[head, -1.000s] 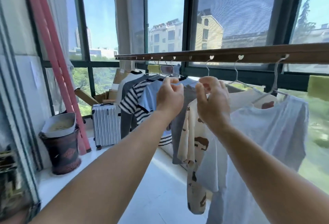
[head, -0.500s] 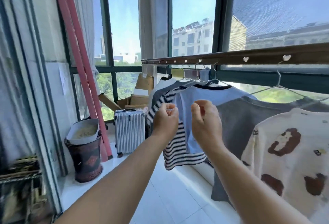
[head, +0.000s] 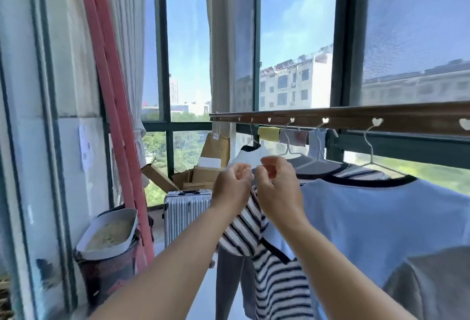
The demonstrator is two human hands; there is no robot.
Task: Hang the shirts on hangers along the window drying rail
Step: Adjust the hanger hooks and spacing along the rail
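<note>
A brown drying rail [head: 356, 116] with heart-shaped holes runs along the window. White wire hangers [head: 370, 151] hook into it. From far to near hang a white shirt with a black collar [head: 250, 153], a dark grey shirt [head: 312, 167], a striped shirt [head: 277, 281], a light blue shirt [head: 381, 230] and a grey one [head: 432, 286]. My left hand [head: 232, 185] and right hand [head: 277, 187] are raised close together in front of the striped shirt's shoulder. Their fingers are curled and nothing shows in them.
A silver suitcase [head: 185, 213] and cardboard boxes [head: 203, 174] stand in the far corner. A dark pot topped by a white tray [head: 109, 248] sits at left, beside leaning red poles [head: 112, 90]. A yellow cloth [head: 268, 133] hangs on the window bar.
My view has swung left along the rail. Both hands left the grey shirt's hanger and moved left to the striped shirt. The spotted and white shirts have left the view.
</note>
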